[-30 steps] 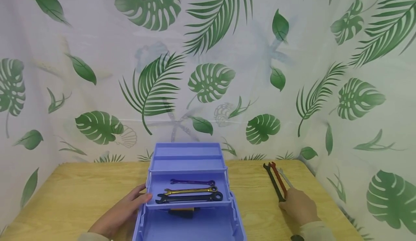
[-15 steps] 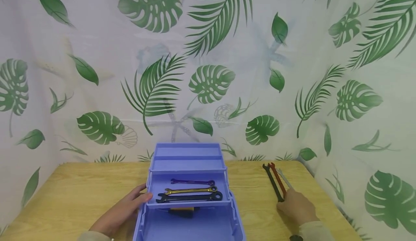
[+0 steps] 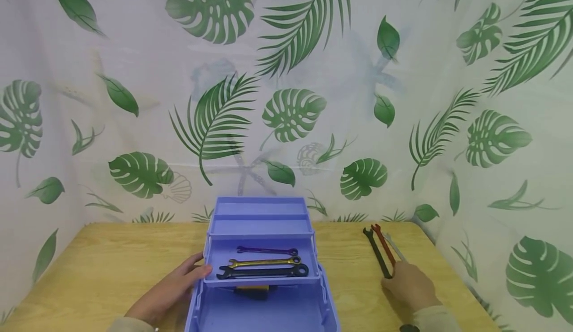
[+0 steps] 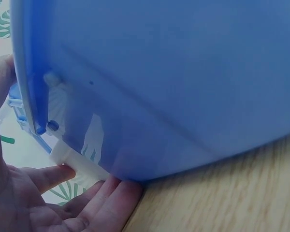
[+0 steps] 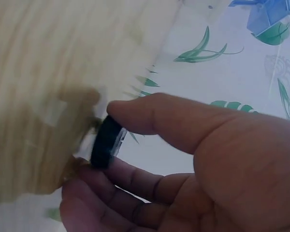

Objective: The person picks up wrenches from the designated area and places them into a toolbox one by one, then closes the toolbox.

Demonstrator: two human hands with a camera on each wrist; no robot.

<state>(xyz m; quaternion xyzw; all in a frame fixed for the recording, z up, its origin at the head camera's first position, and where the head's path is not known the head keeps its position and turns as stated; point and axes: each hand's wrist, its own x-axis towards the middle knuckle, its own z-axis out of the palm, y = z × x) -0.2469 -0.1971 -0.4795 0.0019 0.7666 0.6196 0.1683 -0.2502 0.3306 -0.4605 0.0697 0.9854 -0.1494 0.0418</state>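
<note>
A blue toolbox (image 3: 268,314) stands on the table with its tiers unfolded. At its left side is my left hand (image 3: 172,289), with the thumb on the corner of the middle tray (image 3: 259,281) and the fingers against the box's side. Purple (image 3: 267,250), gold (image 3: 264,262) and black (image 3: 262,272) wrenches lie in that tray. At the right, my right hand (image 3: 413,284) pinches the end of another black wrench (image 3: 377,253) between thumb and fingers; the right wrist view shows its dark end (image 5: 106,145). Red (image 3: 385,245) and silver (image 3: 396,247) wrenches beside it run partly under the hand.
Below the middle tray, a yellow and black object (image 3: 252,292) sits partly hidden in the toolbox's base. The upper tray (image 3: 260,225) stands raised at the back. A leaf-patterned curtain (image 3: 286,192) hangs behind the wooden table (image 3: 134,257) and at both sides.
The head view has shifted slightly. My right hand has crept a little left; the left hand and toolbox stay in place.
</note>
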